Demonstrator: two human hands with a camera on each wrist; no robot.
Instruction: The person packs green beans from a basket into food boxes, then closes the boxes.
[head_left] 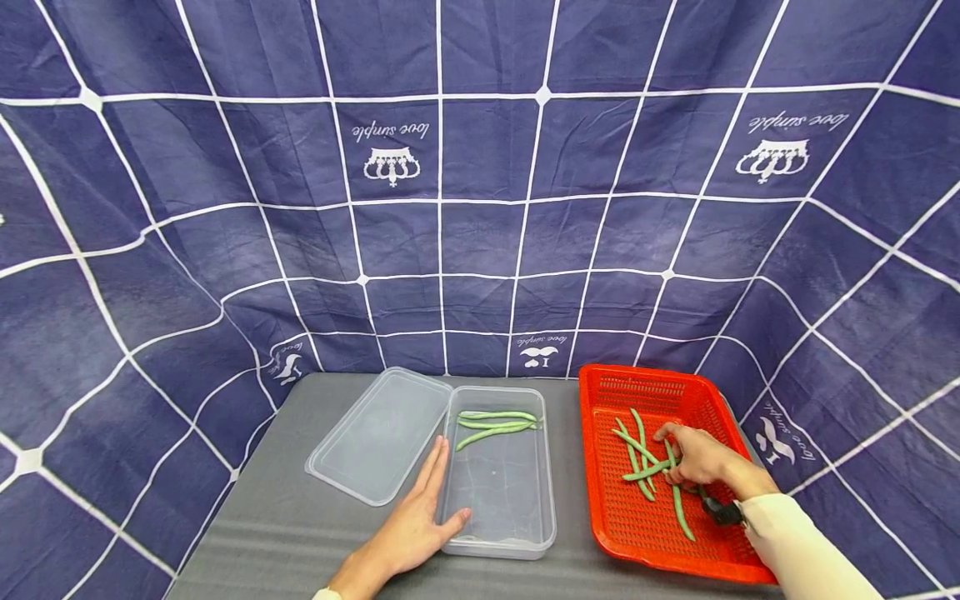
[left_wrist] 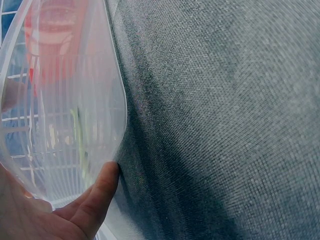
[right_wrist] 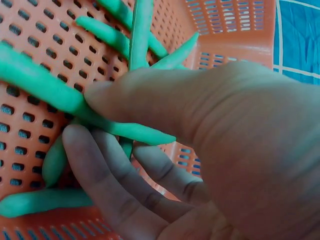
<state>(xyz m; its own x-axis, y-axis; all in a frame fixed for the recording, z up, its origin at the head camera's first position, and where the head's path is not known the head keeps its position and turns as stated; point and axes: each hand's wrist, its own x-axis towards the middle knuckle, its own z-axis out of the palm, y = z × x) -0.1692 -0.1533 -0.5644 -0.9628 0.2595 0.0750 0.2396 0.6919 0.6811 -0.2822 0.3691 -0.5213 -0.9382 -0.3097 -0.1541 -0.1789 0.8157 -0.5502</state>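
Nearest to the camera, in the right wrist view, is our right hand (right_wrist: 230, 140); its thumb lies over one green bean (right_wrist: 57, 95) and fingertips come under it, so we judge it is pinched. To take this bean well, we should press only lightly and draw it out slowly, because other beans (right_wrist: 45, 201) lie close around it, at the top and lower left of that frame. They are all in the red basket (head_left: 615, 517), at the lower right of the head view. Our left hand (head_left: 416, 525), at lower centre, has straight fingers, grasps nothing, and rests against the left side of the clear container (head_left: 495, 508), where a few beans (head_left: 498, 414) lie in its upper part. The head view hides our pinching fingertips; it alone shows the whole lid (head_left: 382, 437), while the left wrist view shows a fingertip (left_wrist: 107, 173) at the container's edge
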